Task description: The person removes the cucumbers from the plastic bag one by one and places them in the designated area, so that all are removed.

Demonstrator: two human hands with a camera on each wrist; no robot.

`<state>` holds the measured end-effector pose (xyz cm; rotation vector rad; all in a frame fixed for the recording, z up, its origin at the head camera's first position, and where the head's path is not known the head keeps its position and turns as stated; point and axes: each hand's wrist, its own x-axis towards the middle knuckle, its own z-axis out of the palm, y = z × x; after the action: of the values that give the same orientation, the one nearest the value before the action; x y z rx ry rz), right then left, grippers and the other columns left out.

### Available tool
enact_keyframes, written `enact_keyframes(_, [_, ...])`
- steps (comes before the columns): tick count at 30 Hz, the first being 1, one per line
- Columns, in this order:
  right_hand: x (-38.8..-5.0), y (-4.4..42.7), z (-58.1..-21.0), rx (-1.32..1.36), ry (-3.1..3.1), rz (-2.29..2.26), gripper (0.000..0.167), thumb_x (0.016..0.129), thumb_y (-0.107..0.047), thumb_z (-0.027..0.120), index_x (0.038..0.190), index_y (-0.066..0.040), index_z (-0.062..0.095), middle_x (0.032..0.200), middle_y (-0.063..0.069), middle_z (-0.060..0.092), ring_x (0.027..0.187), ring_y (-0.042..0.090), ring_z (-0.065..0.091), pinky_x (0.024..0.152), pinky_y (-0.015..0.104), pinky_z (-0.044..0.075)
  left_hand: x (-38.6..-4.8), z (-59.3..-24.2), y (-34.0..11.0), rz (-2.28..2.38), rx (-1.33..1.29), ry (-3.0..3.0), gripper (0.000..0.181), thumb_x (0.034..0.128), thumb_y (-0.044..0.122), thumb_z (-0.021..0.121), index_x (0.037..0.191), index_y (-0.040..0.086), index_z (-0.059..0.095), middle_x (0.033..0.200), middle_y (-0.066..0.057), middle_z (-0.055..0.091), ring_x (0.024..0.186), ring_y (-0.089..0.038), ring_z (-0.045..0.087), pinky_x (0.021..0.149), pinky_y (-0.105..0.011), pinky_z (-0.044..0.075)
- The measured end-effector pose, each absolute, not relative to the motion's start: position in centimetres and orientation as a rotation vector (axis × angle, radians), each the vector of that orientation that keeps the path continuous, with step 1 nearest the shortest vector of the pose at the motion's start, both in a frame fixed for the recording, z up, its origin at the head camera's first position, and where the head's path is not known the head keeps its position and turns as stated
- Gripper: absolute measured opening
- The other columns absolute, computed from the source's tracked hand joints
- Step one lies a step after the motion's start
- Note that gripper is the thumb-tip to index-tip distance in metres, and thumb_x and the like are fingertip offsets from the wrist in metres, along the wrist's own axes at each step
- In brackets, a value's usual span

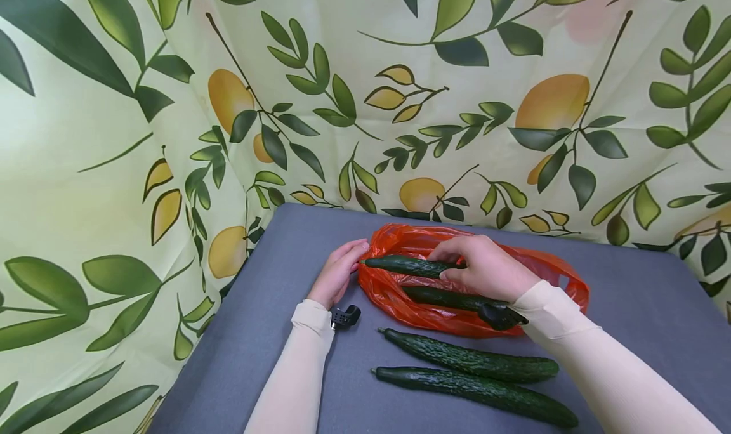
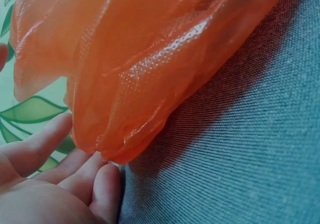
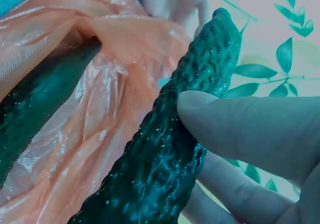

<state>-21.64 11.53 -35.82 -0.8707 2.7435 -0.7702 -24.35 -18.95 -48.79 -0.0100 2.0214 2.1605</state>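
A cloth backdrop (image 1: 320, 34) printed with leaves and orange fruit rises beyond both hands, and a grey-blue tabletop (image 1: 645, 307) spreads beneath them. The right hand (image 1: 485, 263) grips a dark green cucumber (image 1: 402, 266), thumb on one side and fingers on the other; the cucumber points from that grasp toward the left hand (image 1: 337, 272), its stem end near the left fingertips. Under the right hand lies an open red plastic bag (image 1: 374, 291), reaching out to either side of it. A second cucumber (image 1: 436, 296) rests in the bag, just on the near side of the right hand. The left hand's fingers are loosely extended, touching the bag's edge beside them. Closer to the person than either hand, two more cucumbers (image 1: 474, 358) lie on the tabletop, roughly side by side. Pale sleeves (image 1: 297, 370) cover both forearms behind the hands.
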Motion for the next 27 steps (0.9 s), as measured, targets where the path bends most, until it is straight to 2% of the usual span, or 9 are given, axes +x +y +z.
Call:
enact_keyframes(3, [-20.8,11.5,-35.4,-0.873,2.745,-0.782,0.032,0.094,-0.007,0.082,0.122,-0.021,0.08,0.108,-0.008,0.079,0.096,0.011,0.07,0.09,0.043,0.061,-24.3,-48.9,-18.9,2.151,-0.021,2.029,0.061,0.1071,0.04,0.064,0.156,0.005,0.055,0.163,-0.012,0.054,0.15,-0.031,0.05,0.129,-0.053,0.036])
enact_keyframes(6, [-20.0,11.5,-35.2,-0.898,2.773,-0.768,0.031,0.093,-0.009,0.083,0.121,-0.022,0.08,0.107,-0.009,0.079,0.093,0.01,0.069,0.087,0.04,0.061,-24.3,-49.0,-18.9,2.154,-0.027,2.032,0.06,0.1067,0.04,0.065,0.155,0.005,0.056,0.163,-0.012,0.054,0.149,-0.031,0.05,0.129,-0.053,0.036])
enact_keyframes(13, [-17.8,11.5,-34.9,-0.936,2.812,-0.689,0.031,0.092,-0.01,0.085,0.121,-0.022,0.081,0.119,-0.006,0.08,0.11,0.018,0.075,0.097,0.049,0.063,-24.2,-49.1,-18.9,2.177,-0.022,2.026,0.059,0.1076,0.035,0.063,0.155,0.001,0.055,0.162,-0.017,0.054,0.148,-0.033,0.052,0.127,-0.053,0.037])
enact_keyframes(27, [-14.1,12.2,-35.8,-0.826,2.852,-0.577,0.033,0.09,-0.014,0.088,0.12,-0.025,0.081,0.12,-0.008,0.079,0.116,0.021,0.074,0.103,0.054,0.061,-24.4,-49.0,-18.9,2.18,-0.02,2.004,0.059,0.1084,0.034,0.063,0.157,0.001,0.053,0.164,-0.016,0.052,0.149,-0.032,0.051,0.128,-0.052,0.036])
